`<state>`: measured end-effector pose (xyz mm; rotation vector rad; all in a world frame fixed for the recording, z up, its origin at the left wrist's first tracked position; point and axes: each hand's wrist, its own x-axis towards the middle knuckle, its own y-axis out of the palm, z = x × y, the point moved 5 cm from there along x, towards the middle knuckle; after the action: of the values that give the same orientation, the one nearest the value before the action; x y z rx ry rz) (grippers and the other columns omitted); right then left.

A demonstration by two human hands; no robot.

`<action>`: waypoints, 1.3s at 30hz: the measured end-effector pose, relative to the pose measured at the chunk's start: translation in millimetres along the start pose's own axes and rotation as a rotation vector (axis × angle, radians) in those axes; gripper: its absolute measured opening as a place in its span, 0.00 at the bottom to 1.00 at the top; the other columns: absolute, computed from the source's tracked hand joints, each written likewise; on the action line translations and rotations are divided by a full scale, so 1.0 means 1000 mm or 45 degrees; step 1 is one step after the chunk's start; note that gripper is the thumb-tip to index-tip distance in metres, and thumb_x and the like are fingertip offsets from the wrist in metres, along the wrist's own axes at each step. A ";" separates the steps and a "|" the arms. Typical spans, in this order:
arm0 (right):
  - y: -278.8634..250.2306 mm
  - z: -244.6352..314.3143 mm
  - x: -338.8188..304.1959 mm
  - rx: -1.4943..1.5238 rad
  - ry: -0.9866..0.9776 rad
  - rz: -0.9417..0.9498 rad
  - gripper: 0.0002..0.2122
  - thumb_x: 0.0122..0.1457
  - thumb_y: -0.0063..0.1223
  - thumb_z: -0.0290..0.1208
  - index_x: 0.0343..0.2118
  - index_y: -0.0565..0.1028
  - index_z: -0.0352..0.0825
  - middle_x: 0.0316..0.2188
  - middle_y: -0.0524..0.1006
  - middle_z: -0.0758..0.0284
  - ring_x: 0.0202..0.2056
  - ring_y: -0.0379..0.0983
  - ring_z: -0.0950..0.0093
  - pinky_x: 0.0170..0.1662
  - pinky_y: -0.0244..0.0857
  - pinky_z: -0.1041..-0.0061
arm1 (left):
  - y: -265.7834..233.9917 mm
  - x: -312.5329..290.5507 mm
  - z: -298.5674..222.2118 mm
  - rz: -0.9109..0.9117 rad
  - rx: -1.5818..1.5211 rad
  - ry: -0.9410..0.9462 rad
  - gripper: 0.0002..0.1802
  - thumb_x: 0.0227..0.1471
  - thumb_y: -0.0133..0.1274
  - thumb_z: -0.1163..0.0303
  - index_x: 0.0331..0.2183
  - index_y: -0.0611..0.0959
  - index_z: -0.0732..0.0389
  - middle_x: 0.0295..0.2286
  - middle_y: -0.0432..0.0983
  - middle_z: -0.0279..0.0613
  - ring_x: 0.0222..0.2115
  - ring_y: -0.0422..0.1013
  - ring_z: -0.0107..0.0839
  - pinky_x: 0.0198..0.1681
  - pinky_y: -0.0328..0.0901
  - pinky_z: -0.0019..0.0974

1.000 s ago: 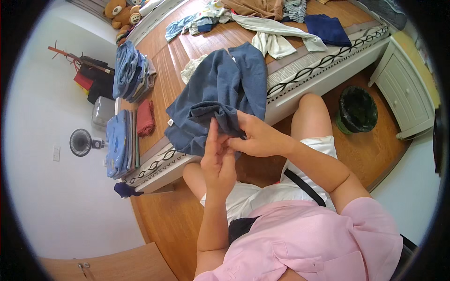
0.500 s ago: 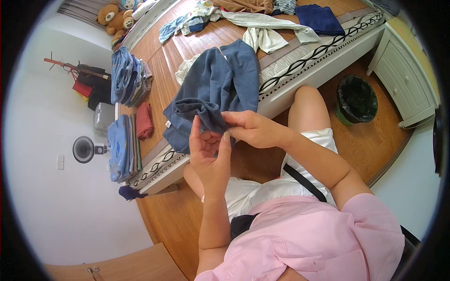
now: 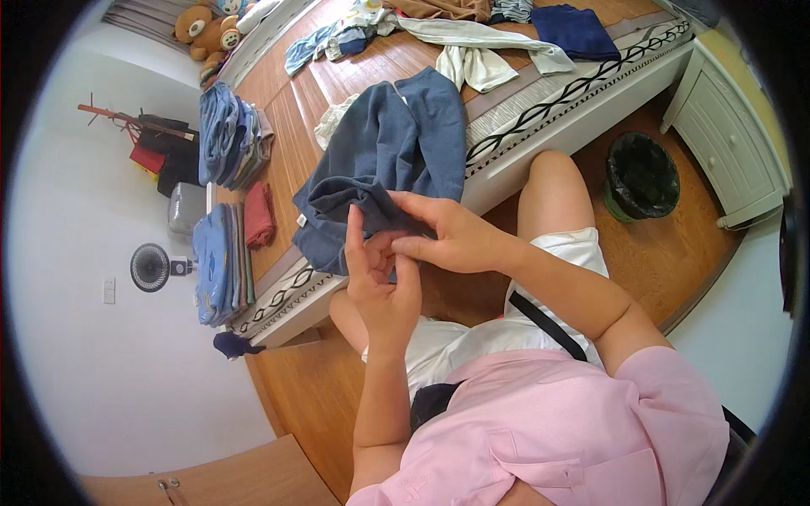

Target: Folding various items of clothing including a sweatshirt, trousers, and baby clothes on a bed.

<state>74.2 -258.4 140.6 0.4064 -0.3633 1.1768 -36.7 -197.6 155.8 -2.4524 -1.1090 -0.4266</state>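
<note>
A blue-grey garment of thick soft cloth [image 3: 371,135] lies spread over the near edge of the bed, a small pale label showing at its left side. Its near end is bunched up into an open, rolled loop above my hands. My left hand [image 3: 380,278] holds this end from below, index finger stretched up along the cloth and the other fingers curled. From the right, my right hand [image 3: 460,236] pinches the same end between thumb and fingers. The two hands nearly touch, and part of the gripped cloth is hidden behind them.
Folded jeans [image 3: 224,139], folded light-blue clothes [image 3: 218,261] and a red folded cloth [image 3: 260,215] line the bed's left edge. White trousers [image 3: 481,42] and a navy folded garment [image 3: 574,34] lie farther back. A lined bin [image 3: 641,177] stands on the floor by a white cabinet [image 3: 726,135].
My right hand has shifted slightly, its thumb now lower over the left fingers. The bunched cloth end has turned and opened into a rounder loop.
</note>
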 end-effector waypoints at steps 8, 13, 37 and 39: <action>0.001 -0.004 0.007 -0.398 -0.129 -0.061 0.23 0.46 0.45 0.21 0.50 0.70 0.28 0.35 0.75 0.45 0.38 0.74 0.53 0.42 0.68 0.64 | -0.011 0.026 -0.064 0.284 1.339 0.917 0.45 0.34 0.63 0.80 0.57 0.65 0.63 0.41 0.75 0.42 0.42 0.71 0.43 0.53 0.61 0.43; 0.021 0.029 0.033 -0.578 -0.353 -0.120 0.15 0.46 0.46 0.19 0.40 0.71 0.30 0.33 0.76 0.54 0.36 0.74 0.55 0.39 0.68 0.60 | -0.036 0.077 -0.055 0.501 1.058 0.424 0.39 0.31 0.65 0.76 0.50 0.74 0.58 0.41 0.76 0.43 0.40 0.74 0.41 0.45 0.67 0.39; -0.059 0.057 0.074 -0.043 -0.009 0.231 0.24 0.48 0.64 0.30 0.48 0.70 0.33 0.36 0.78 0.67 0.41 0.72 0.81 0.47 0.64 0.79 | -0.169 0.212 -0.279 -0.018 1.807 0.982 0.20 0.51 0.59 0.68 0.48 0.78 0.55 0.42 0.78 0.40 0.44 0.73 0.31 0.52 0.64 0.32; -0.050 0.046 0.065 0.079 0.048 0.347 0.24 0.48 0.65 0.29 0.49 0.69 0.33 0.39 0.77 0.68 0.41 0.72 0.81 0.47 0.64 0.79 | -0.192 0.209 -0.304 -0.062 1.863 0.969 0.21 0.53 0.57 0.64 0.49 0.78 0.52 0.44 0.77 0.38 0.47 0.72 0.33 0.56 0.61 0.35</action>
<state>140.3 -244.3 206.0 0.3967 -0.3577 1.4629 -82.5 -96.8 557.1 -0.8490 -0.6732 -0.3111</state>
